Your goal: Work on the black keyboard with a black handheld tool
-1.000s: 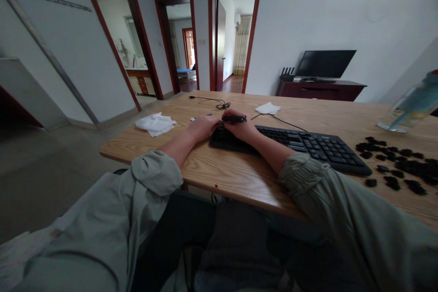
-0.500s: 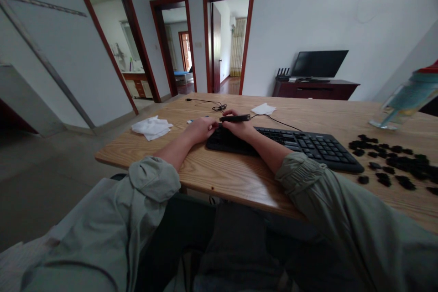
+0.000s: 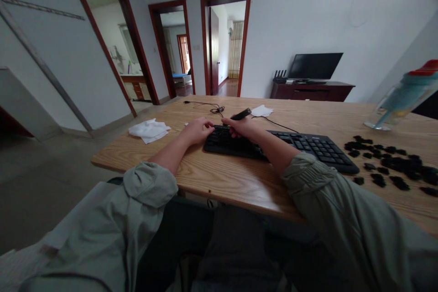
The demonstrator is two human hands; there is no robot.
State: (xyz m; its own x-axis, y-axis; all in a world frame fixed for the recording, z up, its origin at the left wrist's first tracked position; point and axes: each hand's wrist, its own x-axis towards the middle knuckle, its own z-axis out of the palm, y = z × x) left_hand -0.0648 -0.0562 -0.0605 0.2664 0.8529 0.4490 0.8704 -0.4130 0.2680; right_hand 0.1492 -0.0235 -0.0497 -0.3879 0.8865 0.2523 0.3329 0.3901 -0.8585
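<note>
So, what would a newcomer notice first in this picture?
Both hands meet at the left end of a black keyboard mid-table: the left hand at its corner, the right hand holding a dark tool. To the right lie loose black keycaps.

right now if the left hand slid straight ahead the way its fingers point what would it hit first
The left hand points right, across the left end of the keyboard. Going on, it would probably meet the right hand first, which holds a dark tool. Depth between them is hard to judge.
</note>
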